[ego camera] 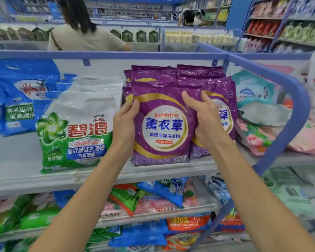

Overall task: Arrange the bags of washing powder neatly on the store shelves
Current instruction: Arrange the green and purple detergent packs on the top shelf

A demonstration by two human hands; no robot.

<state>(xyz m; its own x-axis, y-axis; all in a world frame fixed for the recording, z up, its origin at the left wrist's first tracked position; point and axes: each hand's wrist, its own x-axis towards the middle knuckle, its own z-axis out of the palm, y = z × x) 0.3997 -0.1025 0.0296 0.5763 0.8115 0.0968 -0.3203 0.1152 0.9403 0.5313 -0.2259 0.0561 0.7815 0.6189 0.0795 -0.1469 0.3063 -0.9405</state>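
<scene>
Purple bag [162, 124] stands upright at the front of the shelf [16, 151], mid-frame, held by both side edges, probably to square it with the stack behind. Left grip [125, 122] wraps its 9 o'clock edge, thumb on the front; right grip [205, 120] pinches the 3 o'clock edge, wedged against the neighbouring purple bag [225, 99]. Green bag [73, 139] leans at 9 o'clock. Fingers behind the bag are hidden, and the purple bags stacked at 12 o'clock cannot be counted.
</scene>
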